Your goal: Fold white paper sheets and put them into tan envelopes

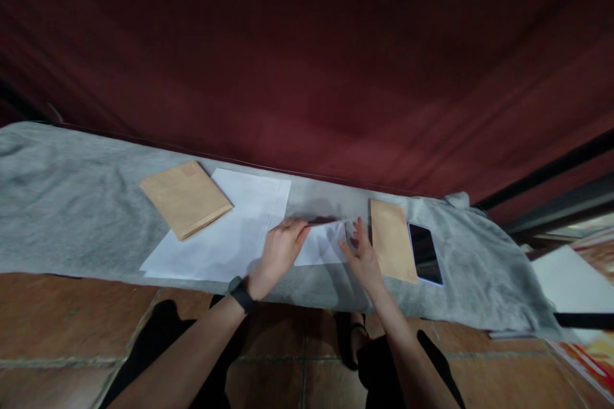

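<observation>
Fingers of the left hand [279,249] are pressing flat on the left edge of a small white sheet [320,246], which is lying at centre frame on the grey-clothed counter [71,204]. The right hand [362,260], spread wide, is touching its right edge, just beside a brown envelope [392,239] and a phone [425,252].

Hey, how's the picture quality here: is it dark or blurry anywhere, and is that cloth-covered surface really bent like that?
Head view: the light is dim and warm. The red curtain is smeared into streaks, and the bottom right corner is blurred too. The grey cloth bows, most likely from wide-angle distortion. The left hand and right hand throw soft shadows on the white paper.
</observation>
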Demonstrator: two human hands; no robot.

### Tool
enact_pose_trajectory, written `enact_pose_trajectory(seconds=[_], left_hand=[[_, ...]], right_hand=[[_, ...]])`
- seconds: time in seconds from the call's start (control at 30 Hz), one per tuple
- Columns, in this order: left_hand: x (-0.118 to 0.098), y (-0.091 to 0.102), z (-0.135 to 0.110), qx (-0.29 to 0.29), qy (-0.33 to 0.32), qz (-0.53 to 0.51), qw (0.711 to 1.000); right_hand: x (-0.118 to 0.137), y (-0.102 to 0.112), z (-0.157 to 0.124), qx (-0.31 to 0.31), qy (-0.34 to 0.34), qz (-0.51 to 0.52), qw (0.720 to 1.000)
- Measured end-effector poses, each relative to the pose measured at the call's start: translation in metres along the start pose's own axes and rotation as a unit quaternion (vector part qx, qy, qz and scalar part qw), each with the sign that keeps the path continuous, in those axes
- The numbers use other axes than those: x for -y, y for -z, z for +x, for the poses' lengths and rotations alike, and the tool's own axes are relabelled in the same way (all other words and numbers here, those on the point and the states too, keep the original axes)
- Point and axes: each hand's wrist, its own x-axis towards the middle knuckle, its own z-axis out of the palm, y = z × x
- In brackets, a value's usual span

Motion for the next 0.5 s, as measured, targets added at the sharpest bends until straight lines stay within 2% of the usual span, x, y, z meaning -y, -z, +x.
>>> enact_pose_trajectory(seconds=[0.1, 0.17, 0.33, 0.5], left_hand=[[0.004, -0.001, 0.001, -0.040, 0.093, -0.102, 0.990], [0.007, -0.002, 0.003, -0.060, 0.157, -0.180, 0.969], [0.010, -0.003, 0.009, -0.073, 0.285, -0.393, 0.871], [0.012, 0.008, 0.012, -0.110, 0.329, -0.485, 0.803]], right_hand=[[-0.001, -0.003, 0.004, -0.047, -0.044, 0.095, 0.993], [-0.001, -0.005, 0.006, -0.055, -0.069, 0.114, 0.990], [-0.007, -0.009, 0.010, -0.080, -0.110, 0.117, 0.984], [-0.010, 0.003, 0.023, -0.098, -0.114, 0.218, 0.964]])
